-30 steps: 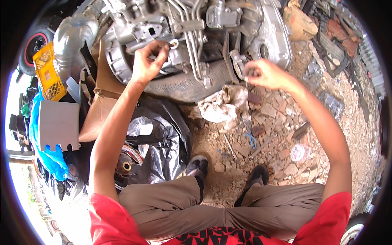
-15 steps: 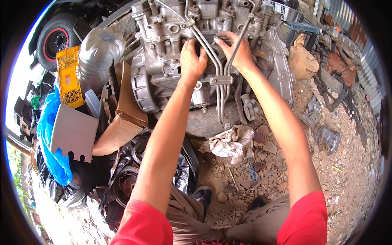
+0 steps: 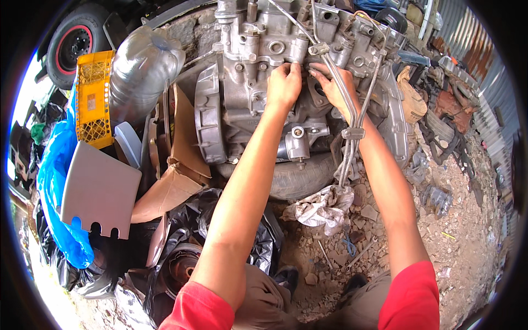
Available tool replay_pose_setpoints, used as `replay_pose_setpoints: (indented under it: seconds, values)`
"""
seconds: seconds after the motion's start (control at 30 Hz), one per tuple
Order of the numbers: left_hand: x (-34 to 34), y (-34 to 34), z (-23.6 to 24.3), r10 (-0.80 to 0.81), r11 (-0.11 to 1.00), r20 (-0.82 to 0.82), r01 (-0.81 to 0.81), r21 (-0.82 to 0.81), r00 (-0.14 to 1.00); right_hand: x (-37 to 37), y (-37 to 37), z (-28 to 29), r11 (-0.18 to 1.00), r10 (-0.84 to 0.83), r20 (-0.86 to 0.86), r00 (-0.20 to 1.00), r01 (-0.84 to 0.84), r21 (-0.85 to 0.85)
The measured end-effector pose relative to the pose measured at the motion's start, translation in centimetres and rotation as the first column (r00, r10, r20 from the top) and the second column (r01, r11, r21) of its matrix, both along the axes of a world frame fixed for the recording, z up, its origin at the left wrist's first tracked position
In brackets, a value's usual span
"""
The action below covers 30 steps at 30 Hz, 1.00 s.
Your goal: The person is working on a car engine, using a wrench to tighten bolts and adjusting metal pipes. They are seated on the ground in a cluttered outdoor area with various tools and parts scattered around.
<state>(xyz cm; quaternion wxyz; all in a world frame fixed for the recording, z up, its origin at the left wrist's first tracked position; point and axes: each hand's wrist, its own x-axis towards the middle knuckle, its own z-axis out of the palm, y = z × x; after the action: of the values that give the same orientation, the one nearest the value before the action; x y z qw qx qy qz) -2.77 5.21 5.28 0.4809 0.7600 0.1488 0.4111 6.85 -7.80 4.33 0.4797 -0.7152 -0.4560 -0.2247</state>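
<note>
A greasy grey metal engine (image 3: 258,104) stands in front of me, with both my hands at its near side. My left hand (image 3: 284,87) is closed, thumb and fingers together against the casting; whatever they hold is hidden. Just to its right, my right hand (image 3: 333,92) bends its fingers toward a dark recess, thumb close to forefinger. Any small part in that pinch cannot be made out. Thin metal pipes (image 3: 342,92), joined by a clamp block (image 3: 352,133), run down across my right hand and wrist. Below my hands, a silvery cylindrical part (image 3: 297,146) juts from the engine.
A tyre (image 3: 302,179) lies under the engine, with a dirty cloth (image 3: 322,209) before it. Left are cardboard (image 3: 173,190), a grey panel (image 3: 102,190), a yellow crate (image 3: 93,99) and a big clear bottle (image 3: 143,71). Rubble (image 3: 440,264) covers the ground right.
My view has shifted, so the engine sits farther right. My hands are closer together. The pipes now cross over my right hand, and the small pale thing at its fingertips no longer shows.
</note>
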Motion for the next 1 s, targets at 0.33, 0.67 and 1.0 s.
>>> replay_pose_setpoints:
  seconds: [0.33, 0.67, 1.0]
  values:
    - [-1.2, -0.5, 1.5, -0.02, 0.998, -0.102, 0.013, -0.062, 0.995, 1.4, 1.8, -2.4, 0.983, 0.106, -0.112, 0.988, -0.087, 0.162]
    - [-0.5, -0.4, 2.0, -0.005, 0.99, -0.099, -0.009, -0.141, 0.995, -1.4, 1.5, -0.7, 0.987, 0.076, -0.235, 0.969, -0.04, 0.155]
    - [-0.5, -0.3, 1.9, 0.002, 0.991, -0.121, -0.018, -0.135, 0.993, 0.1, 1.7, -1.2, 0.995, 0.09, -0.24, 0.967, -0.078, 0.059]
